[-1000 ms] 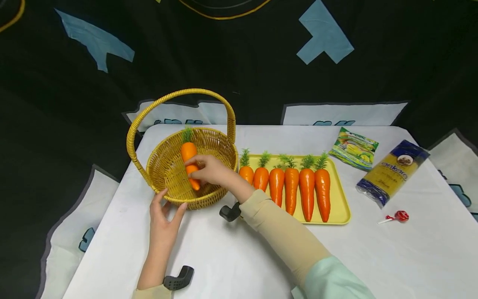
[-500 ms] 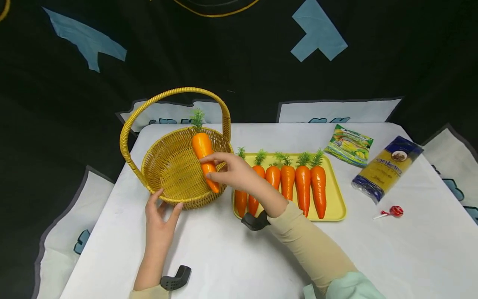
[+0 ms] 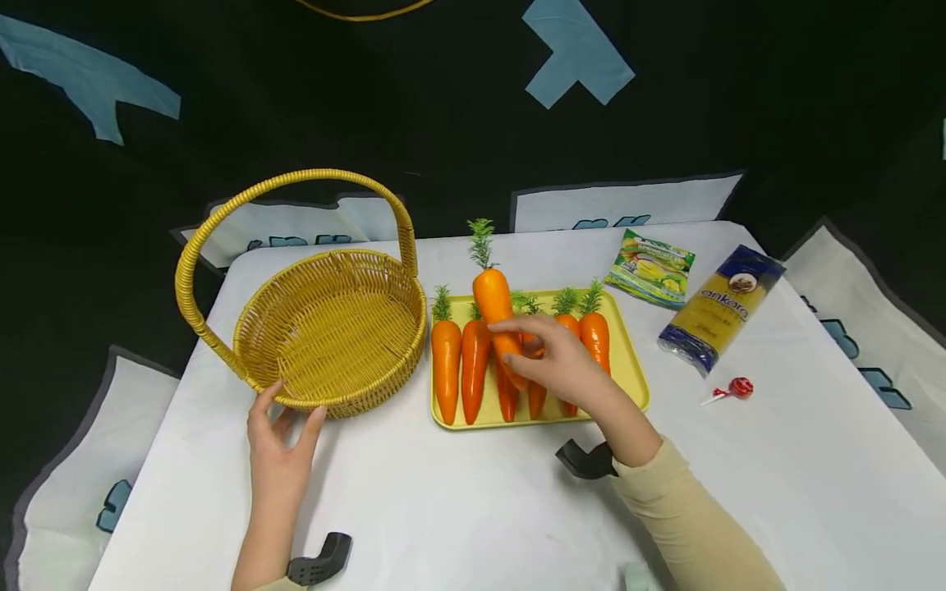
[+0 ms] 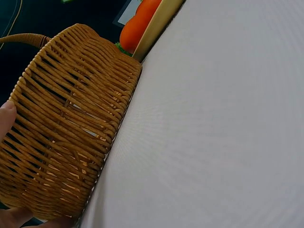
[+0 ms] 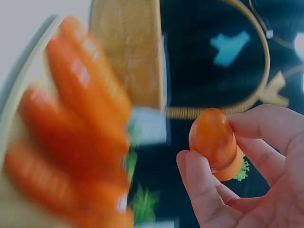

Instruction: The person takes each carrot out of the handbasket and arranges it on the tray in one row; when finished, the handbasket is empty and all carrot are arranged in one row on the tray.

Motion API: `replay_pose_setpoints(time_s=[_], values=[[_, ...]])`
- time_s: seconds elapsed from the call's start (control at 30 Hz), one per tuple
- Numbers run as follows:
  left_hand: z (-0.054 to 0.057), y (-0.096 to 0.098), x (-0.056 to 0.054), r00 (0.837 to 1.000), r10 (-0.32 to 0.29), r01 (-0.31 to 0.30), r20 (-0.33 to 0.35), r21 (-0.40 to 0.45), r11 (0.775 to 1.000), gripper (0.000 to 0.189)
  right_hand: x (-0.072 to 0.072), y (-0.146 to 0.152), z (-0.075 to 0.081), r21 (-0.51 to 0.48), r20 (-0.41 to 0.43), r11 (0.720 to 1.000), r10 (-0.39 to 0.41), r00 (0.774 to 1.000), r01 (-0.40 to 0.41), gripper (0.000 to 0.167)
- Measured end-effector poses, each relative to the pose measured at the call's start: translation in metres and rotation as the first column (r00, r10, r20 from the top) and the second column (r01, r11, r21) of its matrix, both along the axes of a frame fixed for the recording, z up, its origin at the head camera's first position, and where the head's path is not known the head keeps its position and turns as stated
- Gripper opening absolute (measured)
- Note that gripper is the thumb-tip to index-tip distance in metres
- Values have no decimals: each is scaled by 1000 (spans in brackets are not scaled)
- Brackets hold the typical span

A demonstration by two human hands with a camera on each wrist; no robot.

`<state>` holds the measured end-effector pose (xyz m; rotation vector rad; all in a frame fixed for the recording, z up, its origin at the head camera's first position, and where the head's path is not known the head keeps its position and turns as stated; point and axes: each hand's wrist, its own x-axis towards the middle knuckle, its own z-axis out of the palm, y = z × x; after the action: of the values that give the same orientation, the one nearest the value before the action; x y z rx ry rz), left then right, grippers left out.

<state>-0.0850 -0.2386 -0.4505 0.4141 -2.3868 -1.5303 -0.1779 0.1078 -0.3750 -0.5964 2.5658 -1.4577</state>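
Observation:
My right hand [image 3: 550, 357] pinches an orange toy carrot [image 3: 493, 297] between thumb and fingers, holding it above the yellow tray [image 3: 631, 386]. Its green top points away from me; the right wrist view shows the held carrot [image 5: 212, 135] end-on. Several more carrots [image 3: 447, 369] lie side by side on the tray, some partly hidden by the hand. On the left, a yellow woven basket [image 3: 414, 361] with a tall handle shows its bare bottom. My left hand [image 3: 281, 460] holds the basket's near side, thumb and fingers spread at the rim; fingertips also show in the left wrist view.
Right of the tray lie a green-and-yellow packet [image 3: 650, 269], a blue-and-gold pasta bag [image 3: 723, 305] and a red lollipop [image 3: 739, 387]. A white cloth covers the table [image 3: 458, 509]. Behind it hangs a black cloth [image 3: 443, 107]. The basket's handle [image 3: 296, 179] arches high.
My right hand has carried the carrot out of the basket, rightward to over the tray. The left hand has stayed at the basket's rim. The head view has turned somewhat to the right.

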Motion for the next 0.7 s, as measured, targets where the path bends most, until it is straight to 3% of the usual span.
replay_pose_setpoints(time_s=[0.17, 0.33, 0.5, 0.7], values=[[1, 0, -2, 1000, 6, -6, 19, -3, 1000, 74, 6, 50, -13, 39, 23, 988, -152, 988, 151, 39], [1, 0, -4, 1000, 10, -10, 17, 0, 1000, 73, 12, 91, -29, 111, 51, 951, -296, 954, 289, 40], [-2, -2, -5, 1000, 17, -17, 15, 3, 1000, 74, 19, 112, -43, 227, -13, 903, -371, 928, 364, 38], [-5, 1, -6, 999, 28, -28, 17, -1, 1000, 73, 22, 114, -53, 350, -102, 841, -404, 909, 413, 39]])
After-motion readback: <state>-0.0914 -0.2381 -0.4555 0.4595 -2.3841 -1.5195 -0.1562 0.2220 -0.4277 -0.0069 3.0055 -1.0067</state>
